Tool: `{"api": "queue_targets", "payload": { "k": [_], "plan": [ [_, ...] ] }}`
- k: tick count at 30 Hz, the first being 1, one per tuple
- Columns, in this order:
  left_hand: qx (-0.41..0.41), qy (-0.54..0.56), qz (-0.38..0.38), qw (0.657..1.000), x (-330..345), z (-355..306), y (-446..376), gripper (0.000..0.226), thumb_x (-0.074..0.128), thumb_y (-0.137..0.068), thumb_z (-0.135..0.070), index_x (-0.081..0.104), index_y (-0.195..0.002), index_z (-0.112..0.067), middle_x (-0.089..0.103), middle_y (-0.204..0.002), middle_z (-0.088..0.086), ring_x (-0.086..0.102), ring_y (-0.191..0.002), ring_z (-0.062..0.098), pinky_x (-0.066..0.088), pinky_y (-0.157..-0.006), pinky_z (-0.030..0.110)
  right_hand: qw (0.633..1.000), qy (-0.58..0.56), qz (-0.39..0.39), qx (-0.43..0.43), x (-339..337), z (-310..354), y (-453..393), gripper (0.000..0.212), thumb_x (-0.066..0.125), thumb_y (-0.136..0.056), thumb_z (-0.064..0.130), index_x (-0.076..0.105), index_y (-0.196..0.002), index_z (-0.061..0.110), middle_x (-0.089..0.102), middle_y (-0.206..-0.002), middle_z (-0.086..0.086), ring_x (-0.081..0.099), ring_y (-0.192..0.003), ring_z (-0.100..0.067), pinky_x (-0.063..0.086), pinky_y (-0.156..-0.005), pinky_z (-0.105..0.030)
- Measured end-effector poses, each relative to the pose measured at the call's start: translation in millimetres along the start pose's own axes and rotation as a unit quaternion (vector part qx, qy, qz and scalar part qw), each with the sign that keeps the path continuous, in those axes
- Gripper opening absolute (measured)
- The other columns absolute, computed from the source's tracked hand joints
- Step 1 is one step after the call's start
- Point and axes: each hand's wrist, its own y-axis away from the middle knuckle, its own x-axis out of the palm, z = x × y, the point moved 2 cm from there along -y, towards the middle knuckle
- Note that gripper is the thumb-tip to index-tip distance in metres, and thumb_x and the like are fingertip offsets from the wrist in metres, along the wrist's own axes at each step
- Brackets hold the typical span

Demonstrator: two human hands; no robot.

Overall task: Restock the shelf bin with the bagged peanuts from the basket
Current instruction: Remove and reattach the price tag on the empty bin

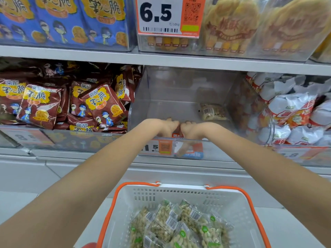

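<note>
The bags of peanuts are small, clear plastic packets, crinkled and glossy, showing pale shelled nuts inside — each has a white barcode sticker and a green round label. They lie heaped in the white plastic basket, which has slotted walls and orange handles and sits low in front of the shelf. One more packet lies alone on the floor of the clear bin, toward its right rear side.

Both arms reach over the bin's front edge. The left hand and right hand meet knuckle to knuckle with fingers curled down around a small reddish pack between them; how each grips it is hidden.

Left of the bin lie shiny dark red snack bags; right, white and orange bags. Above hangs a price tag reading 6.5.
</note>
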Motion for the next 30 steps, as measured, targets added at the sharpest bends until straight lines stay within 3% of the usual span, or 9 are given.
{"api": "queue_targets", "payload": {
  "k": [4, 6, 9, 12, 15, 19, 23, 26, 30],
  "plan": [
    [-0.009, -0.010, 0.021, 1.000, 0.5, -0.4, -2.2, 0.060, 0.062, -0.087, -0.021, 0.031, -0.137, -0.010, 0.032, -0.137, 0.018, 0.046, -0.121, 0.034, 0.041, -0.101, 0.040, 1.000, -0.015, -0.014, -0.008, -1.4, -1.9, 1.8, 0.106, 0.083, -0.062, 0.052, 0.027, -0.138, 0.003, 0.035, -0.139, -0.014, 0.033, -0.132, -0.030, 0.031, -0.106, -0.036],
    [-0.002, -0.026, 0.036, 0.999, 1.5, -3.5, -1.5, 0.045, 0.058, -0.090, -0.023, 0.043, -0.131, -0.012, 0.034, -0.133, 0.015, 0.048, -0.116, 0.033, 0.042, -0.097, 0.038, 1.000, -0.021, -0.008, 0.001, -2.1, -6.1, 1.1, 0.096, 0.082, -0.067, 0.047, 0.030, -0.135, 0.004, 0.040, -0.138, -0.013, 0.039, -0.128, -0.030, 0.035, -0.101, -0.035],
    [0.006, -0.025, 0.045, 0.999, 4.0, -4.5, -1.2, 0.039, 0.059, -0.090, -0.027, 0.049, -0.125, -0.013, 0.035, -0.132, 0.014, 0.046, -0.117, 0.033, 0.041, -0.100, 0.042, 1.000, -0.002, 0.029, 0.007, -3.9, -8.6, 5.7, 0.096, 0.081, -0.063, 0.055, 0.034, -0.133, 0.010, 0.045, -0.133, -0.009, 0.045, -0.120, -0.027, 0.037, -0.088, -0.033],
    [0.010, 0.025, 0.007, 1.000, 3.1, -3.7, 0.7, 0.053, 0.063, -0.088, -0.021, 0.038, -0.134, -0.017, 0.032, -0.136, 0.015, 0.038, -0.127, 0.034, 0.035, -0.105, 0.043, 0.999, 0.011, 0.041, 0.006, -5.7, -9.0, 13.8, 0.095, 0.078, -0.064, 0.058, 0.034, -0.135, 0.013, 0.043, -0.134, -0.009, 0.045, -0.118, -0.025, 0.037, -0.092, -0.033],
    [0.019, 0.028, -0.015, 0.999, 1.4, -5.2, 2.3, 0.066, 0.064, -0.087, -0.017, 0.028, -0.142, -0.020, 0.029, -0.142, 0.014, 0.030, -0.133, 0.033, 0.030, -0.107, 0.043, 0.998, -0.005, 0.059, 0.009, -4.7, -9.3, 20.8, 0.080, 0.073, -0.070, 0.060, 0.044, -0.131, 0.017, 0.040, -0.129, -0.008, 0.042, -0.105, -0.021, 0.038, -0.094, -0.033],
    [0.041, 0.063, 0.015, 0.997, -0.8, -8.6, 3.6, 0.057, 0.070, -0.082, -0.016, 0.041, -0.131, -0.012, 0.043, -0.130, 0.011, 0.046, -0.116, 0.026, 0.040, -0.102, 0.039, 0.994, -0.094, -0.006, 0.047, -7.4, -18.3, 20.5, 0.068, 0.079, -0.074, 0.041, 0.049, -0.126, 0.009, 0.052, -0.120, -0.008, 0.055, -0.109, -0.024, 0.051, -0.090, -0.034],
    [0.044, 0.091, 0.021, 0.995, -1.5, -8.2, 4.6, 0.056, 0.071, -0.081, -0.014, 0.042, -0.129, -0.012, 0.044, -0.128, 0.008, 0.047, -0.105, 0.020, 0.044, -0.099, 0.037, 0.968, -0.205, -0.027, 0.139, -9.3, -35.7, 20.2, 0.048, 0.071, -0.085, 0.021, 0.051, -0.124, 0.002, 0.059, -0.114, -0.011, 0.058, -0.094, -0.023, 0.055, -0.085, -0.034],
    [0.029, 0.086, 0.031, 0.995, -1.1, -6.6, 2.5, 0.059, 0.073, -0.079, -0.015, 0.041, -0.129, -0.016, 0.041, -0.124, 0.006, 0.047, -0.109, 0.023, 0.046, -0.095, 0.035, 0.964, -0.230, 0.004, 0.135, -6.7, -41.9, 17.3, 0.033, 0.066, -0.087, 0.018, 0.061, -0.117, 0.003, 0.067, -0.114, -0.010, 0.064, -0.095, -0.020, 0.053, -0.080, -0.030],
    [0.013, 0.065, 0.038, 0.997, -2.8, -8.7, -0.7, 0.062, 0.073, -0.080, -0.020, 0.038, -0.131, -0.018, 0.036, -0.127, 0.007, 0.047, -0.103, 0.023, 0.045, -0.088, 0.031, 0.969, -0.223, 0.000, 0.102, -1.1, -40.7, 15.2, 0.029, 0.064, -0.086, 0.018, 0.065, -0.111, 0.004, 0.065, -0.101, -0.008, 0.057, -0.083, -0.018, 0.050, -0.070, -0.027]
  ]
}}
